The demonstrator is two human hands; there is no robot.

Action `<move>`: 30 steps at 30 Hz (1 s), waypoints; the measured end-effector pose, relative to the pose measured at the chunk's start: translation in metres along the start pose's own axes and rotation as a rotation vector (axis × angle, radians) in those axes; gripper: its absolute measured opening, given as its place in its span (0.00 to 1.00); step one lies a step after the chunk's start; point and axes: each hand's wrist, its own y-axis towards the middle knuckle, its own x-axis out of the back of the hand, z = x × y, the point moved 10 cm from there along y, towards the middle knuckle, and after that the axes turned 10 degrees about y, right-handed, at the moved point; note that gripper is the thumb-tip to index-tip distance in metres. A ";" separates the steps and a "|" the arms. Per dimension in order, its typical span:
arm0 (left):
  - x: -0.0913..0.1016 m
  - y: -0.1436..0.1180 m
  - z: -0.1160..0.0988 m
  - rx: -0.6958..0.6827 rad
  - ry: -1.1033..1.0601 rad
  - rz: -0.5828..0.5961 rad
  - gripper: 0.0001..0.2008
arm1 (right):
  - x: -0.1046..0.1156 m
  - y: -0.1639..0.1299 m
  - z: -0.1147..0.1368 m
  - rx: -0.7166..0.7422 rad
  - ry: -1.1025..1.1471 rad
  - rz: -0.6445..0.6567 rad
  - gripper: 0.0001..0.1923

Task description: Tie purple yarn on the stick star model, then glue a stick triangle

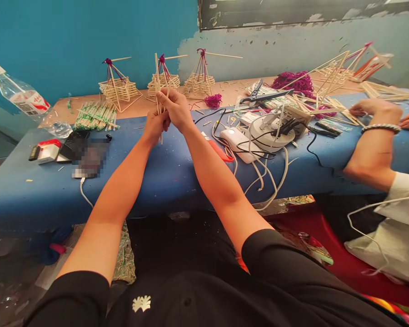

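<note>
1. Bundle of thin wooden sticks (159,97) — held upright above the blue bench (170,172), between both our hands, near its far edge.
2. Left hand (156,126) — closed around the lower part of the sticks, fingers wrapped.
3. Right hand (176,109) — just above and touching the left, fingers pinched shut on the sticks higher up.
4. Three small stick towers (118,88) (163,81) (200,81), each tied at the top with purple yarn, stand in a row on the tan tabletop (225,93) behind the bench.
5. Pile of loose sticks with green wrappers (95,116) lies left of our hands, at the tabletop's near edge.
6. White power hub (271,129) with white and black cables, and a white charger (236,141), sit to the right on the bench.
7. Plastic water bottle (23,102) lies tilted at far left; red-and-white box (47,150) close below it.
8. Scissors (262,94) and purple yarn (295,81) — further right.
9. Another person's hand (375,109), with a wrist bracelet, rests at the right edge among more sticks.
</note>
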 end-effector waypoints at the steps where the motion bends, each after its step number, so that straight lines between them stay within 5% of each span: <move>1: 0.000 0.001 0.001 0.010 -0.027 0.012 0.20 | 0.004 0.000 0.005 0.059 0.004 -0.047 0.24; 7: -0.003 -0.002 -0.004 -0.004 -0.126 0.058 0.12 | -0.002 -0.007 0.019 0.145 0.062 -0.024 0.32; 16: -0.003 -0.008 -0.021 -0.086 -0.190 0.120 0.21 | -0.007 -0.023 0.035 0.160 0.053 -0.022 0.39; 24: 0.001 -0.010 -0.026 -0.116 -0.220 0.108 0.22 | -0.014 -0.016 0.020 0.074 0.137 0.074 0.44; 30: 0.005 -0.012 -0.027 -0.092 -0.178 0.099 0.19 | -0.014 -0.013 0.008 0.008 0.059 0.061 0.38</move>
